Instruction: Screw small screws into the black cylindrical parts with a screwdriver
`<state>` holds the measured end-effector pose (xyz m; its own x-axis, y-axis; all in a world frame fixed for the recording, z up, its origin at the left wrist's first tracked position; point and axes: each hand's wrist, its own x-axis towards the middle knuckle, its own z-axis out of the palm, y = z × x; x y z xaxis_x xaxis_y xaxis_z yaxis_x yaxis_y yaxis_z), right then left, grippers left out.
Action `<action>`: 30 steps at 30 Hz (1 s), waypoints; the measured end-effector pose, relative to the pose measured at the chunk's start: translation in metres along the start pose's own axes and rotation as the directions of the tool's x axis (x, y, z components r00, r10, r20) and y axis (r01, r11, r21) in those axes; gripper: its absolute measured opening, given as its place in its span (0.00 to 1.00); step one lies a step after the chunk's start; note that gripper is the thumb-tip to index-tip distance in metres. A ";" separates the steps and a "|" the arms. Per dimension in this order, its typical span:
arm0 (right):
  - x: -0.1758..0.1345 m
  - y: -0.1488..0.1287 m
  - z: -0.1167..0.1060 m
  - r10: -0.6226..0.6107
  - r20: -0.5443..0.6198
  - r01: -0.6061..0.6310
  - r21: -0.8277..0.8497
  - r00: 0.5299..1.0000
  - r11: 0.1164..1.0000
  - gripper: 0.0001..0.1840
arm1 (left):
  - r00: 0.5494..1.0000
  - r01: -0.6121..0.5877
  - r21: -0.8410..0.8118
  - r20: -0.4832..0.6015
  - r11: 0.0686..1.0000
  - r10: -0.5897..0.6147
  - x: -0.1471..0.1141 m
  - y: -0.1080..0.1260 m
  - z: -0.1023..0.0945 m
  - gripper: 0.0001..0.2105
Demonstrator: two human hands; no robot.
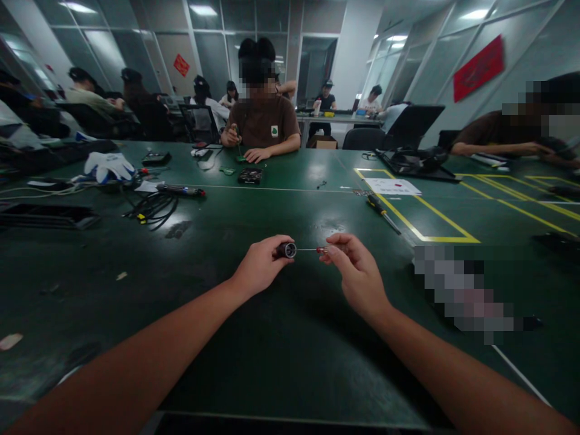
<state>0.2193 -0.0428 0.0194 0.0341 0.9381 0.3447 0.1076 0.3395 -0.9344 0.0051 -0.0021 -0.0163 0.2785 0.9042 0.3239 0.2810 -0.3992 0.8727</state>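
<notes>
My left hand (264, 261) is closed around a short black flashlight-like cylinder (287, 250), whose round end with a pale ring faces me. Between the fingers of my right hand (357, 269) is a small screwdriver (321, 249) with a red, partly see-through handle. Its thin shaft points left and its tip meets the side of the cylinder; whether it sits in a screw is too small to tell. Both hands are held above the green table (290, 350). Fingers cover much of the cylinder's body and the screwdriver's handle.
A yellow-and-black screwdriver (383, 212) and a white sheet (392, 186) lie ahead to the right, near yellow tape. On the left are black cables (151, 205), white gloves (109, 166) and a black tray (48, 215). Across the table a person (265, 124) handles a green board.
</notes>
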 end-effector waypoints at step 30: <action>0.015 0.015 -0.009 0.122 -0.023 -0.111 0.292 0.992 0.950 0.13 | 0.997 -0.035 0.071 -0.071 0.997 0.040 0.001 0.003 -0.007 0.21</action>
<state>0.2301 -0.0244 0.0111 0.0697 0.9708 0.2297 -0.1919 0.2390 -0.9519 0.0002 -0.0014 -0.0111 0.2236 0.8959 0.3839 0.3360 -0.4406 0.8325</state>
